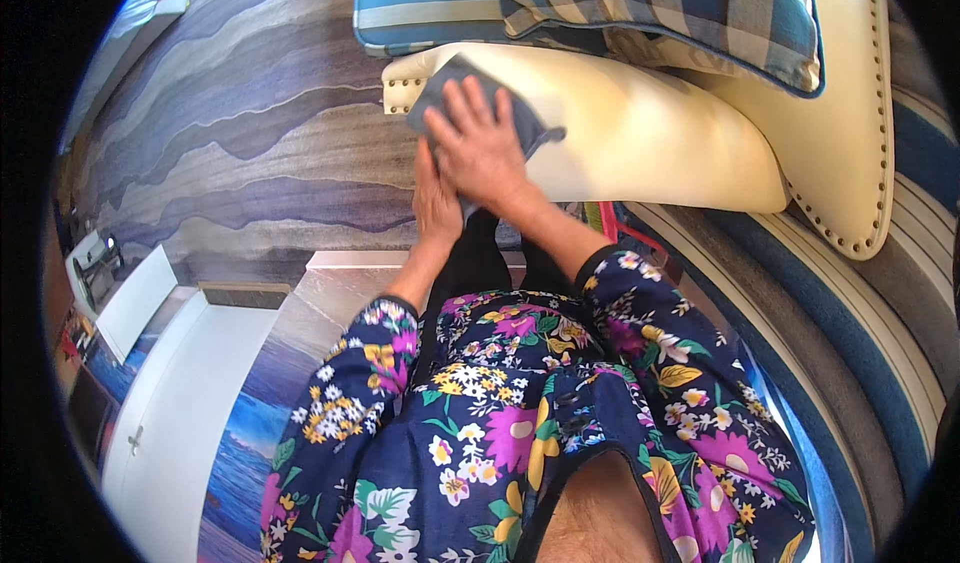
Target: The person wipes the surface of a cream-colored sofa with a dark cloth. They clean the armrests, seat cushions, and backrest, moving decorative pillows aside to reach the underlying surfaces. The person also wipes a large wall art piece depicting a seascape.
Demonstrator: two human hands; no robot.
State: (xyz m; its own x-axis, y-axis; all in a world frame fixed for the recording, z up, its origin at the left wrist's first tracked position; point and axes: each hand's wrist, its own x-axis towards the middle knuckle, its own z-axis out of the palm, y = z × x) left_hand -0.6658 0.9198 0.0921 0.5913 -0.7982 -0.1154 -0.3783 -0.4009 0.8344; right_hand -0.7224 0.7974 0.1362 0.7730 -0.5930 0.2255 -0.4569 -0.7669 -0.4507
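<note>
A folded grey cloth [469,86] lies against the front end of a cream, padded sofa arm [637,127] edged with studs. My right hand [480,139] rests flat on top of the cloth, fingers spread a little. Beside it, my left hand [435,199] stands on edge along the cloth's lower left side, its fingers together and partly behind my right hand. Whether the left fingers pinch the cloth cannot be made out. One corner of the cloth sticks out to the right over the sofa arm.
Behind the sofa arm are a blue-striped seat cushion [427,7] and a checked pillow [675,15]. The studded sofa back [847,127] rises at right. Striped curtains [810,300] hang nearby. A wavy-patterned rug [262,135] covers the floor at left; a white door [172,390] stands lower left.
</note>
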